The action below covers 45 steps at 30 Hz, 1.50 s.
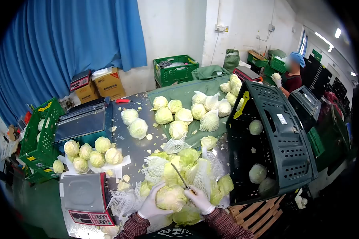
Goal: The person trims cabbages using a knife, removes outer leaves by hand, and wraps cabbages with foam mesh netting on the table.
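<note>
My left hand (152,202), in a white glove, is wrapped round the left side of a pale green cabbage (171,197). In my gloved right hand (199,199) is a knife (179,175), its thin curved blade pointing up and to the left above the cabbage. Loose outer leaves (187,157) and white mesh netting (154,169) lie heaped just beyond and around the cabbage. Part of the knife's handle is hidden by my right fingers.
A scale (83,195) and several cabbages (96,159) are on the left. More cabbages (184,115) lie on green cloth (167,92). A tilted dark crate (283,139) holding cabbages stands right. A co-worker (294,75) holds something pale at the back right.
</note>
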### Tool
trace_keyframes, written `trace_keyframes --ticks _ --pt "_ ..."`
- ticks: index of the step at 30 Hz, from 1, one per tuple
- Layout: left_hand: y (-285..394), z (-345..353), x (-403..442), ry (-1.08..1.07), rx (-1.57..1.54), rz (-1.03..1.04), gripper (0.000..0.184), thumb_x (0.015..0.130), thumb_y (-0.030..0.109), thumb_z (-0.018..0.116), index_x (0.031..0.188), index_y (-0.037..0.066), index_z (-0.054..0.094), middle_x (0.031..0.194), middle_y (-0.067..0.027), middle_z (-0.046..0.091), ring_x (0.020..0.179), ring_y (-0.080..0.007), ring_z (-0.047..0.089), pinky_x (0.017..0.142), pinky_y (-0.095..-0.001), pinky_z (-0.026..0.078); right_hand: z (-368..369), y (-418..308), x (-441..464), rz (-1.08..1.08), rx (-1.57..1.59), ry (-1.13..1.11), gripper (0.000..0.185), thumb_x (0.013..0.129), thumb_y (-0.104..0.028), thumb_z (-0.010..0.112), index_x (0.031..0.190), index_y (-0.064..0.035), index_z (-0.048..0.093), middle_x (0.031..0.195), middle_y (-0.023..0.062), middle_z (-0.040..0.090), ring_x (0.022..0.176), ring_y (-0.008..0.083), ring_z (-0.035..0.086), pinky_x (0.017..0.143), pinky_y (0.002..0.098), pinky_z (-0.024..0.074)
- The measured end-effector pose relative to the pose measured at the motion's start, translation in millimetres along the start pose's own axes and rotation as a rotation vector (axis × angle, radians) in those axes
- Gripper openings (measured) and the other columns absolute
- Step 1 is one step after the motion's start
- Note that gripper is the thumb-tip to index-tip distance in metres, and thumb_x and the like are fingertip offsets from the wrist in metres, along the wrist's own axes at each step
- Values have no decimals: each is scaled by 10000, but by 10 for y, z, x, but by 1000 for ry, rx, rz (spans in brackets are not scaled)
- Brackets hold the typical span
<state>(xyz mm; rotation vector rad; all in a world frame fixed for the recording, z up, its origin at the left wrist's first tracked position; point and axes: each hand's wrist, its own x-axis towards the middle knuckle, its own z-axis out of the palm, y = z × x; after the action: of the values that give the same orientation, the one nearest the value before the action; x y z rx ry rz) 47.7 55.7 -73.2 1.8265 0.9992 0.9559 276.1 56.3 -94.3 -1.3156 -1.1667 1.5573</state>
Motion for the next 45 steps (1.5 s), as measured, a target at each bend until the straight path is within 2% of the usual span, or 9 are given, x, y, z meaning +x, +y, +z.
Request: trace_keyframes --ticks 4,8,10,17,26,31,35,37,45 --pt "-538 410 129 -142 -202 -420 1231 564 430 876 1447 -32 154 1427 -270 265 1328 -353 322 1102 -394 291 -75 83 -61 -242 -387 298 311 855 -213 683 1083 -17 602 961 61 651 858 133 602 765 275 464" --pt "-803 878 116 61 6 -405 1238 553 429 882 1434 -45 152 1415 -267 274 1298 -356 354 1086 -401 314 -295 484 -95 -161 -480 315 327 838 -265 691 1063 -46 600 883 145 638 782 257 622 705 302 485" --pt "-647 873 93 117 4 -424 1192 556 427 878 1409 -55 199 1366 -271 328 1254 -368 395 1052 -414 353 -332 314 -354 -434 -673 318 277 856 -279 657 1009 -55 603 790 153 629 720 302 628 629 350 492" --pt "-409 920 157 65 294 -339 1151 563 430 857 1393 -54 223 1311 -284 362 1210 -405 429 1002 -407 405 -297 140 -619 -374 -1157 204 223 886 -340 599 851 -121 580 616 75 585 532 255 600 480 365 460" --pt "-338 959 154 78 388 -364 1148 575 440 839 1398 -59 214 1333 -287 349 1211 -405 436 987 -389 423 -388 413 -368 -472 -1203 168 243 889 -319 595 793 -100 552 615 99 583 527 293 597 467 385 462" --pt "-234 1002 10 44 500 -314 1151 571 411 839 1413 -47 202 1363 -301 317 1233 -412 420 1001 -405 414 -808 -256 -59 -332 -848 644 247 876 -300 615 843 -59 571 678 130 597 571 310 605 490 379 470" --pt "-327 986 -8 58 399 -335 1140 578 387 839 1427 -20 197 1372 -294 314 1250 -411 403 1006 -415 409 -200 -175 -249 -524 -932 339 435 781 -332 702 1116 -81 583 907 122 639 843 276 650 670 353 527" --pt "-433 964 -54 99 317 -282 1112 575 372 843 1426 10 226 1373 -271 325 1262 -407 388 1018 -425 399 -55 -5 -181 -331 -980 314 550 736 -323 733 1202 -97 546 992 114 637 907 263 642 704 347 533" --pt "-319 482 -200 197 206 -100 1099 508 282 917 1384 18 307 1299 -177 426 1227 -308 437 1051 -410 359 -398 129 361 -339 -497 431 417 753 -291 737 1061 -55 584 781 147 644 683 309 640 607 351 505"
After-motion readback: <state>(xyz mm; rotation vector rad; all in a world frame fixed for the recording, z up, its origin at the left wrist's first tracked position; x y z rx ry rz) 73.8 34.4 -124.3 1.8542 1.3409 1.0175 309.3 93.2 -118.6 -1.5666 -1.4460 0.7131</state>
